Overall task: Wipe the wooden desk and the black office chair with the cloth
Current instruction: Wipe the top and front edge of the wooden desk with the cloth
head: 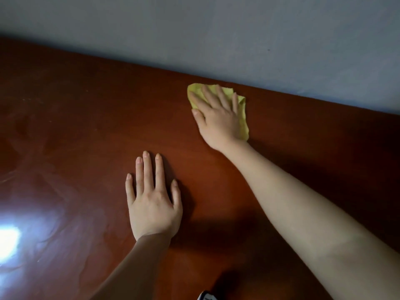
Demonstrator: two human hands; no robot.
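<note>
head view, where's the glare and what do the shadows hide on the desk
In the head view, bright white glare washes out the lower left of the desk, with streaky reflections around it; deep shadow lies beside the left hand and under the right forearm; the right hand and yellow cloth look slightly soft but readable.

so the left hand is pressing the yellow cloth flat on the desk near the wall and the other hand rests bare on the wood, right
Not quite: the head view shows the right hand pressing the yellow cloth flat on the desk near the wall, while the left hand rests bare on the wood.
</note>
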